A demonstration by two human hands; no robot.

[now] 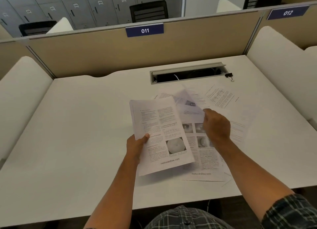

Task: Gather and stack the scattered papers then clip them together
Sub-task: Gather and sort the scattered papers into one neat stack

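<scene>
From my remote station I record the following at desk 011. The left hand [137, 145] grips a printed sheet [163, 134] by its left edge, thumb on top and fingers curled beneath, and holds it raised off the white desk [77, 125], tilted slightly with its top toward the divider. The sheet carries 2 columns of text, a round grey figure near its lower right and a web address along the bottom. The right hand [217, 125] is closed on the lower edge of a second sheet [186, 98], which is lifted, curled and blurred, so I cannot read it. Under and around that hand lie the scattered papers [221, 100], overlapping one another on the right half of the desk; I cannot tell how many there are. The nearest of them, a page with 4 small grey pictures [197, 134], lies flat beneath the right forearm and partly under the held sheet. A black binder clip [229, 75] rests on the desk at the right end of the open cable tray [187, 73], just beyond the farthest paper and apart from both hands. A tan divider [103, 53] stands behind the desk, bearing a blue label reading 011 [145, 30]; a second label reading 012 [287, 12] marks the neighbouring bay. Grey numbered lockers [85, 7] and a black chair [148, 10] show beyond.
</scene>
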